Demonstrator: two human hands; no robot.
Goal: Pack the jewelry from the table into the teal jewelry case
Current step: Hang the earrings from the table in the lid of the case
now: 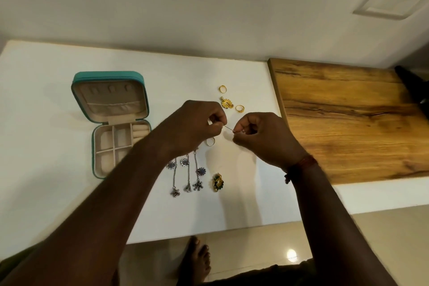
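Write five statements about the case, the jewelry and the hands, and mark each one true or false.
1. The teal jewelry case lies open on the table. True.
2. The left hand and right hand pinch a thin silver piece between them. True.
3. The case sits on the wooden board. False: it lies on the white table, far to the left of the board.
4. The gold pendant is packed in the case. False: it lies on the table beyond the hands.
5. Three silver dangling pieces lie on the table. True.
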